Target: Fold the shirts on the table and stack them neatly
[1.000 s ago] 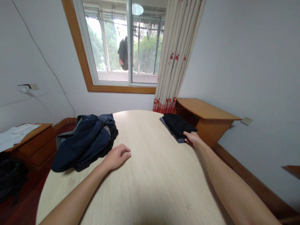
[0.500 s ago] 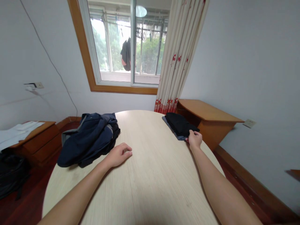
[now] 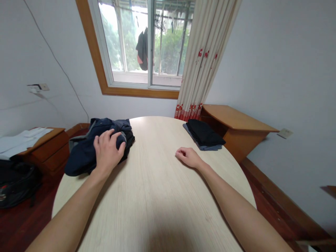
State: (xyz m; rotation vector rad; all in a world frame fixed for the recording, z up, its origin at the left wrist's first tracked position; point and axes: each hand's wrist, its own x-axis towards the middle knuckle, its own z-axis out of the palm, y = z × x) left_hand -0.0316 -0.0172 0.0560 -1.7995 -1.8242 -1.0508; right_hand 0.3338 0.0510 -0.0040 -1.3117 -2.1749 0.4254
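Observation:
A loose pile of dark navy clothes (image 3: 81, 157) with grey trim lies on the left of the pale round table (image 3: 157, 196). My left hand (image 3: 108, 148) is over the pile's right side, its fingers spread and slightly bent; whether it touches the cloth I cannot tell. Near the middle of the table, my right hand (image 3: 189, 157) has its fingers curled in, with nothing visible in them. To its upper right, a flat folded stack holds black cloth (image 3: 204, 132) on top of grey-blue cloth (image 3: 210, 148). The hand is apart from that stack.
Beyond the table's right edge stands a wooden desk (image 3: 241, 119). A low wooden cabinet (image 3: 54, 155) with white papers (image 3: 22, 141) is at left, a black bag (image 3: 18, 183) in front of it. Behind the table are a window (image 3: 131, 42) and a curtain (image 3: 204, 59).
My right hand has let go of the folded stack's edge and moved left. My left hand has moved from the tabletop up and left over the navy pile, its fingers spreading.

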